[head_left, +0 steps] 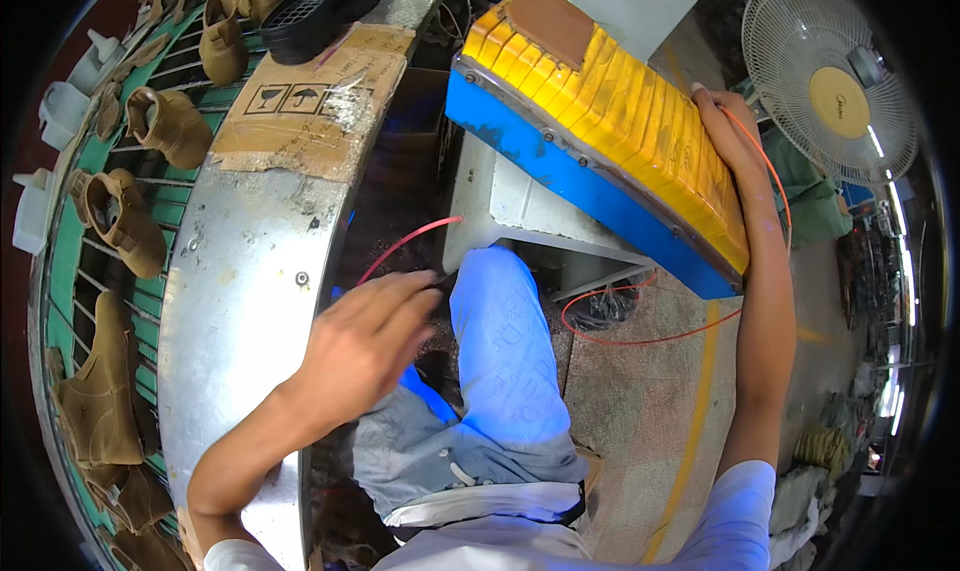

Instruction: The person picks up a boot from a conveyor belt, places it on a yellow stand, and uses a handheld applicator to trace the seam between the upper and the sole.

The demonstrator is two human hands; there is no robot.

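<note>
My left hand (365, 346) hovers near the inner edge of the metal bench, over my lap. Its fingers stretch forward, partly curled, and nothing shows in them. My right hand (727, 126) is at the far right side of a yellow ribbed, bellows-like block (630, 121) on a blue base (560, 161). Most of its fingers are hidden, so what they hold, if anything, does not show. A thin red hose (765, 156) runs along that hand and wrist. A flat brown piece (550, 26) lies on top of the yellow block, at its far left end.
On my left stands the metal bench (250, 261) with a cardboard sheet (310, 101) and a black shoe sole (320, 16). Beyond it, a green rack (150, 231) carries several tan shoes (165, 126) beside white bottles (65, 111). A fan (835, 91) stands far right. Red hose loops near the floor.
</note>
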